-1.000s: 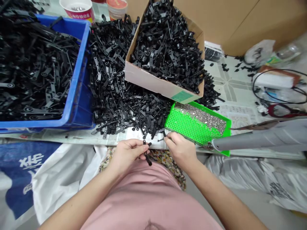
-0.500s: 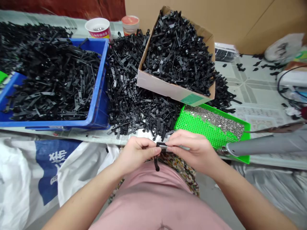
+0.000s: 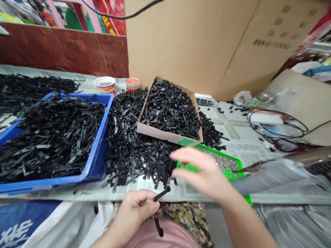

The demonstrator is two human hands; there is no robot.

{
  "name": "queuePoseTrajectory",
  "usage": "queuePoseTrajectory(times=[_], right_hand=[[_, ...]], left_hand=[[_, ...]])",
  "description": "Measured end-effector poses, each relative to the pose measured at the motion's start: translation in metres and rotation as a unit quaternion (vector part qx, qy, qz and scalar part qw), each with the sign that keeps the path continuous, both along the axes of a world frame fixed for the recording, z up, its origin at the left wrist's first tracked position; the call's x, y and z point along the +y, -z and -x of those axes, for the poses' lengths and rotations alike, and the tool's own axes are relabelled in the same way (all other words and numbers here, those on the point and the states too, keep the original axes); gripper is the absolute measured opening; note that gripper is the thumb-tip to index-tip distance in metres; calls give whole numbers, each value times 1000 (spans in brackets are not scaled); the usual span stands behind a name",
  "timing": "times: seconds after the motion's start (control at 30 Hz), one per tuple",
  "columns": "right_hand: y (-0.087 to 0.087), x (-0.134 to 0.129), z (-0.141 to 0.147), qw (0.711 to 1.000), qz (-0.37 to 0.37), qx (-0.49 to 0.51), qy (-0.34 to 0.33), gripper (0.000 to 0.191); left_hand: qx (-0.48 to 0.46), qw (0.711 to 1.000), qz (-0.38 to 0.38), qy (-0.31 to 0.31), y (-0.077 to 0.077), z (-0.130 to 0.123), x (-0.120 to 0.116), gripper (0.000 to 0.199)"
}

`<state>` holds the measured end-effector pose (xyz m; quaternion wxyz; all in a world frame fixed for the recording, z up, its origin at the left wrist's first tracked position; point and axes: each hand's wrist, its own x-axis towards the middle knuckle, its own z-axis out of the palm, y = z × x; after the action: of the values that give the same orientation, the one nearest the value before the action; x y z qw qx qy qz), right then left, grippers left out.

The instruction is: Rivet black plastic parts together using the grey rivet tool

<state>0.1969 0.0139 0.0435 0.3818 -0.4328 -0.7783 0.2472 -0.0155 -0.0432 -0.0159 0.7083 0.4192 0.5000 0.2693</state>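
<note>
Between thumb and fingers, my left hand [image 3: 141, 208] pinches a black plastic part [image 3: 158, 224] at the table's front edge; one arm of it points up to the right, the other hangs down. My right hand [image 3: 203, 172], blurred, is raised over the front of the green basket [image 3: 245, 172] with thumb and fingers apart and nothing seen between them. Small metal pieces [image 3: 224, 162] lie in that basket. Just beyond my hands spreads a heap of black parts [image 3: 124, 144], beside a cardboard box [image 3: 165, 136] full of similar ones.
A blue crate [image 3: 95, 148] heaped with black parts stands at the left. Behind are a paper bowl [image 3: 105, 86] and a lidded tub [image 3: 132, 83]. At the right, a grey-wrapped arm-like object [image 3: 269, 175] reaches over the basket; cables [image 3: 284, 113] lie farther back.
The view has tilted up, showing more of the background. My right hand has let go of the black part and moved away to the upper right, its fingers spread. My left hand still holds the part.
</note>
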Motion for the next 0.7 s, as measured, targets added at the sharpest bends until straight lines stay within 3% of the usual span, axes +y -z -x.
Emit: queuePoseTrajectory(times=[0.07,0.1,0.2,0.27,0.4,0.5,0.6,0.7], right_hand=[[-12,29,-4,977,-116,-17,179,14],[-17,44,-4,962,-148,-49,222,14],[-22,89,9,924,-114,-190,313,15],[-21,113,22,910,-95,-216,341,15],[-19,137,33,913,-78,-234,324,21],[-23,130,27,932,-104,-189,292,25],[-27,95,27,961,-151,-12,231,18],[-18,41,35,995,5,47,88,7]], left_hand=[[-7,999,8,-30,3,-6,-1,21],[-14,999,10,-39,5,-10,-1,21],[-37,998,1,-56,8,-18,1,23],[-45,996,-12,-75,9,-22,4,27],[-45,992,-17,-115,4,-23,11,29],[-33,986,-16,-162,-6,-24,18,25],[-56,984,-4,-166,-12,-26,25,22],[-88,981,14,-172,-14,-29,30,20]])
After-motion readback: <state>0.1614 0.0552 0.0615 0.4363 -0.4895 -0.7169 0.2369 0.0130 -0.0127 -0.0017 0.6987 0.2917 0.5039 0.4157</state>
